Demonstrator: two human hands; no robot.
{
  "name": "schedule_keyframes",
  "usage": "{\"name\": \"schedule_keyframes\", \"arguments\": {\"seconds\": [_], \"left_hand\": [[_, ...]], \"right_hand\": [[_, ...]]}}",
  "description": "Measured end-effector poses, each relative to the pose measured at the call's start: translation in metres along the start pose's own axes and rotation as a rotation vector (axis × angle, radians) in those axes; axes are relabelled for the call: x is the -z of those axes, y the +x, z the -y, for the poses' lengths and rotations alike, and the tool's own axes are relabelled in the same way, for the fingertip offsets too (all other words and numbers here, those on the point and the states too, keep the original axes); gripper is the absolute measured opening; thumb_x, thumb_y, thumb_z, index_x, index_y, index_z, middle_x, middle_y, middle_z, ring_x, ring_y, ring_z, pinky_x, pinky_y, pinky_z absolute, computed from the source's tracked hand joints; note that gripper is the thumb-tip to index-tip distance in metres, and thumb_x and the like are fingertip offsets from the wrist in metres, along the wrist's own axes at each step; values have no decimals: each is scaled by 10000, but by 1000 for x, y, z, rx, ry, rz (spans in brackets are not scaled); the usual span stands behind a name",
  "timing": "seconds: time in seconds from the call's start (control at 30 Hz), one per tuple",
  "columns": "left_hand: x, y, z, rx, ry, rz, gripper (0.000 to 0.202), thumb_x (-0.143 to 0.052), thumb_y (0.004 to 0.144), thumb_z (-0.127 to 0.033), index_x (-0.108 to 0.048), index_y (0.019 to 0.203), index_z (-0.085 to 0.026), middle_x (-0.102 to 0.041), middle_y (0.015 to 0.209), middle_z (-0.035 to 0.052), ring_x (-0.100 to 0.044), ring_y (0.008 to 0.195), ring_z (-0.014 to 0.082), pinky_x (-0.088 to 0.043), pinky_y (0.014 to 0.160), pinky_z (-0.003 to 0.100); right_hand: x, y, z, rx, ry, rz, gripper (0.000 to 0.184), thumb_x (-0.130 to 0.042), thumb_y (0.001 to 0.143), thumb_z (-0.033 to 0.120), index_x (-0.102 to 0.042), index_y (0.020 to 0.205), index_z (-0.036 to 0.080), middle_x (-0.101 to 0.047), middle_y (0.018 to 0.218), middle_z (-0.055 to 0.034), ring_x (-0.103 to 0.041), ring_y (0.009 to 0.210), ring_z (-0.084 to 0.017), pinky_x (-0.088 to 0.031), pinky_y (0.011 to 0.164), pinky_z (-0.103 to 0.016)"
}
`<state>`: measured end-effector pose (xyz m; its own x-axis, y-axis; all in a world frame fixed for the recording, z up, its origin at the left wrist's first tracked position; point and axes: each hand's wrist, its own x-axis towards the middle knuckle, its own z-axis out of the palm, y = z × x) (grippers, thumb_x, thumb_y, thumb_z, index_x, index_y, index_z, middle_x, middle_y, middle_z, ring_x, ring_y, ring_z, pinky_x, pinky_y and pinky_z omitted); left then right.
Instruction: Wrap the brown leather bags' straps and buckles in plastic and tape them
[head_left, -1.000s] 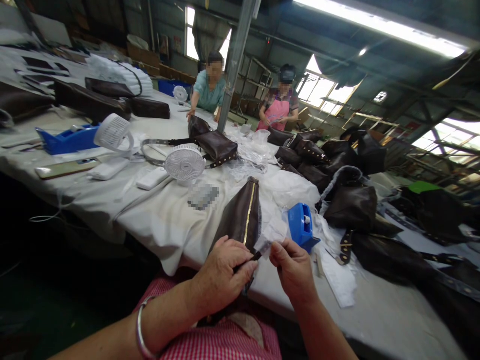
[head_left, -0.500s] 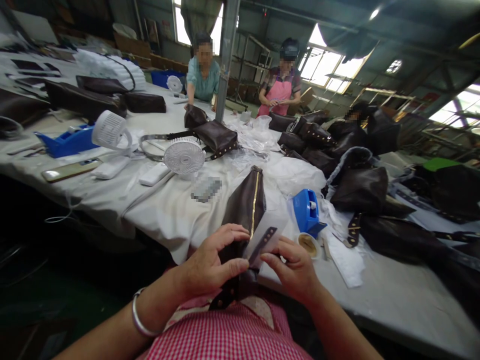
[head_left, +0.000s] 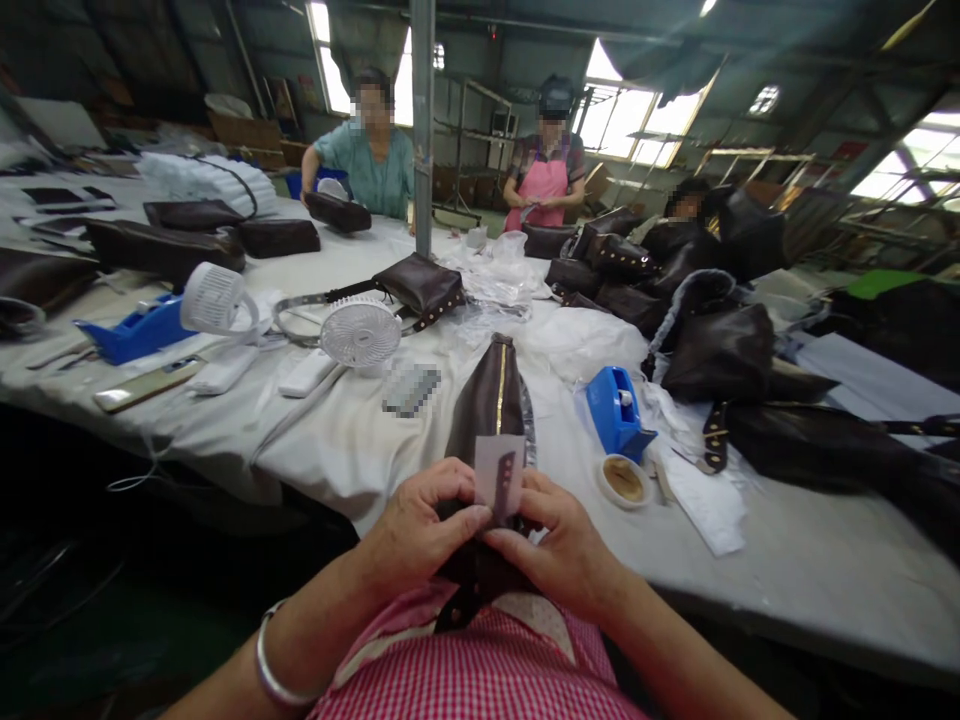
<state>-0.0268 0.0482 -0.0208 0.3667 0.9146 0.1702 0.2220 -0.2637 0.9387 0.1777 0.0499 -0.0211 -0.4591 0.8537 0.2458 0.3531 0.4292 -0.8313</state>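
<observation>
A dark brown leather bag (head_left: 480, 395) with a gold zipper (head_left: 502, 385) lies in front of me, its near end towards my lap. Above it stands a small translucent white sheet (head_left: 487, 460), and a dark studded strap end (head_left: 508, 485) shows through or against it. My left hand (head_left: 427, 525) pinches the sheet's lower left side between thumb and fingers. On the other side, my right hand (head_left: 559, 540) has its thumb and fingers closed at the sheet's right edge. A studded strap (head_left: 457, 605) hangs by my checked apron.
To the right are a blue tape dispenser (head_left: 619, 410), a round tub of brown paste (head_left: 624, 480) and heaped dark bags (head_left: 716, 350). Fans (head_left: 361, 332), a phone (head_left: 148, 383) and another blue dispenser (head_left: 139, 330) lie left. Two people stand behind a post (head_left: 422, 150).
The sheet has turned upright to face me, and my right hand has come closer to my left. Across the table, a person has moved a dark bag to the left.
</observation>
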Motion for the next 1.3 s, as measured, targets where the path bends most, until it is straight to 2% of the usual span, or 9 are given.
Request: {"name": "schedule_keyframes", "arguments": {"seconds": [0.1, 0.2, 0.37, 0.47, 0.57, 0.67, 0.87, 1.03, 1.3], "left_hand": [[10, -7, -10, -86, 239, -120, 86, -604, 886, -177, -671, 834, -170, -652, 971, 64, -640, 928, 180, -531, 865, 335], [19, -6, -35, -404, 616, -313, 177, -655, 849, -164, -653, 1026, -175, -639, 1115, 101, -585, 1127, 249, -481, 998, 437], [13, 18, -68, -717, 1076, 186, 310, -518, 940, -143, -593, 1241, -159, -681, 1221, 66, -424, 1372, 281, -126, 1228, 548], [7, 38, -64, -605, 1148, 431, 216, -494, 935, -157, -643, 1081, -99, -722, 923, 78, -646, 1023, 265, -278, 1167, 524], [7, 53, -56, -414, 1099, 623, 138, -597, 883, -212, -651, 986, -137, -706, 839, 67, -654, 740, 229, -520, 791, 386], [12, 63, -56, -161, 950, 729, 128, -641, 854, -253, -663, 953, -174, -705, 803, 43, -633, 647, 187, -413, 542, 268], [28, 72, -60, 114, 696, 770, 207, -632, 834, -392, -665, 795, -191, -589, 624, -21, -479, 524, 128, -296, 487, 247], [33, 79, -49, 365, 472, 769, 174, -617, 773, -289, -604, 635, -184, -513, 563, -39, -398, 517, 111, -272, 505, 246], [26, 73, -36, 585, 251, 769, 329, -527, 815, -445, -434, 594, -219, -344, 458, -75, -271, 395, 95, -208, 397, 242]], "right_hand": [[-2, -1, 1, -17, -16, -29, 123, -690, 814, 136, -732, 901, 213, -638, 912, -34, -603, 888, -176, -496, 815, -306], [-3, 0, 3, -27, -75, 0, 97, -672, 807, 129, -719, 851, 201, -628, 867, -28, -602, 815, -162, -496, 766, -292], [-3, 6, 5, 12, -153, 46, 162, -630, 823, 157, -694, 968, 190, -684, 974, -48, -630, 894, -182, -496, 804, -296], [0, 9, 5, -28, -143, 102, 134, -656, 812, 176, -696, 939, 185, -700, 931, -39, -635, 853, -183, -496, 766, -287], [4, 10, 3, -38, -56, 124, 126, -698, 810, 195, -712, 935, 196, -706, 957, -27, -634, 876, -173, -491, 788, -277], [7, 7, -1, -55, 19, 110, 84, -705, 836, 234, -726, 910, 201, -708, 942, -12, -634, 864, -156, -484, 774, -258], [11, -1, -7, -168, -86, -3, 20, -707, 824, 199, -725, 823, 208, -676, 776, 7, -618, 738, -151, -459, 678, -265], [3, -12, 10, 70, -191, -174, 45, -662, 860, 204, -671, 897, 182, -626, 815, -38, -588, 767, -174, -450, 683, -298], [-21, -13, 21, 236, -630, -209, 154, -627, 898, 303, -619, 834, 163, -595, 784, -79, -529, 727, -218, -390, 639, -346]]}}
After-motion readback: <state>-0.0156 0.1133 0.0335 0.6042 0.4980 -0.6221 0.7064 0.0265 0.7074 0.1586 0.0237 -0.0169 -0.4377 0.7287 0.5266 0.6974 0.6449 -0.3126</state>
